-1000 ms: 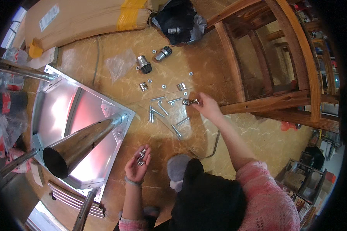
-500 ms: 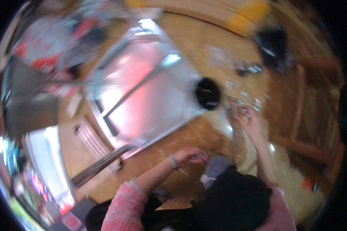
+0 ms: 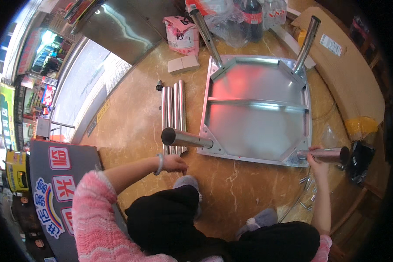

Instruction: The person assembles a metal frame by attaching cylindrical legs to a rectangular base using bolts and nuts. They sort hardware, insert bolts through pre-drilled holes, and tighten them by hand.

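A square metal tabletop (image 3: pixel 266 126) lies underside up on the floor, with a crossbar across it. Steel tube legs stand at its corners: near left (image 3: pixel 190 139), far left (image 3: pixel 206 37), far right (image 3: pixel 308 43) and near right (image 3: pixel 334 155). My right hand (image 3: pixel 318 161) is closed round the near-right leg close to its base. My left hand (image 3: pixel 175 164) hangs before the near-left leg, apart from it, fingers curled together; what they hold, if anything, is too small to make out. Several bolts (image 3: pixel 308 187) lie scattered beside my right forearm.
Loose steel tubes (image 3: pixel 174 113) lie left of the tabletop. Beyond them are a white block (image 3: pixel 183 64) and a pink-white bag (image 3: pixel 182 38). Large bottles (image 3: pixel 251 22) stand at the back. Cardboard (image 3: pixel 351 74) and a black plastic bag (image 3: pixel 361 162) are on the right. A grey sign (image 3: pixel 81 168) stands left.
The view has swung round and sharpened. My right hand has moved from the small parts on the floor to the near-right leg. My left hand stays curled.
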`<action>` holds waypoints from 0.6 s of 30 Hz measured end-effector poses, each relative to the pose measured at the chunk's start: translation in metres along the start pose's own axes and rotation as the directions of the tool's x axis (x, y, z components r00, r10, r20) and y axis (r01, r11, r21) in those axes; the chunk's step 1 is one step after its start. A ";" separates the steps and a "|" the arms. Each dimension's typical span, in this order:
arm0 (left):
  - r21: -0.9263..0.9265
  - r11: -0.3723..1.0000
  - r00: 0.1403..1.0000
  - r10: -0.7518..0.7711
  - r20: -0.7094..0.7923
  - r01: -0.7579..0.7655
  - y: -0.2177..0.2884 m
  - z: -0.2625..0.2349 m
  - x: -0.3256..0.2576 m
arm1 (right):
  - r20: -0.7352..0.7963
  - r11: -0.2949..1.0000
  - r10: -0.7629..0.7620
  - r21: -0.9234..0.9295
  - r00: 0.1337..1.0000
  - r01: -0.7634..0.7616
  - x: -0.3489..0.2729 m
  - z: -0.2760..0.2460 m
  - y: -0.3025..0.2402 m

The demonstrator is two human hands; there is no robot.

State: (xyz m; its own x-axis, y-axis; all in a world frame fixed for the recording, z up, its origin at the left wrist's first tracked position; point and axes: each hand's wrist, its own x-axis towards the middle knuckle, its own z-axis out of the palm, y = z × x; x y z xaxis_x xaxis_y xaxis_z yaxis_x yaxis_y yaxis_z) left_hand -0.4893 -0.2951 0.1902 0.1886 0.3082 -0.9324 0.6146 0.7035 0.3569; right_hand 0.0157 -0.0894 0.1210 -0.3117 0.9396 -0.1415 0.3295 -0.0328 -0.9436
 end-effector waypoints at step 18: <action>-0.412 0.784 0.699 0.038 -0.714 -0.464 -0.076 0.015 0.105 | -0.211 0.985 0.123 -0.091 0.970 -0.145 -0.012 0.014 -0.022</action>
State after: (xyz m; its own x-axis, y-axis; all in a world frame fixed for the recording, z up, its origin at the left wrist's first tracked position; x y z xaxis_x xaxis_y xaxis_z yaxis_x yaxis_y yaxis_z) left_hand -0.5049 -0.3259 0.0643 -0.3919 0.6997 -0.5974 0.0790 0.6725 0.7359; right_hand -0.0005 -0.1044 0.1390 -0.0740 0.9789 -0.1904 0.4508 -0.1375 -0.8820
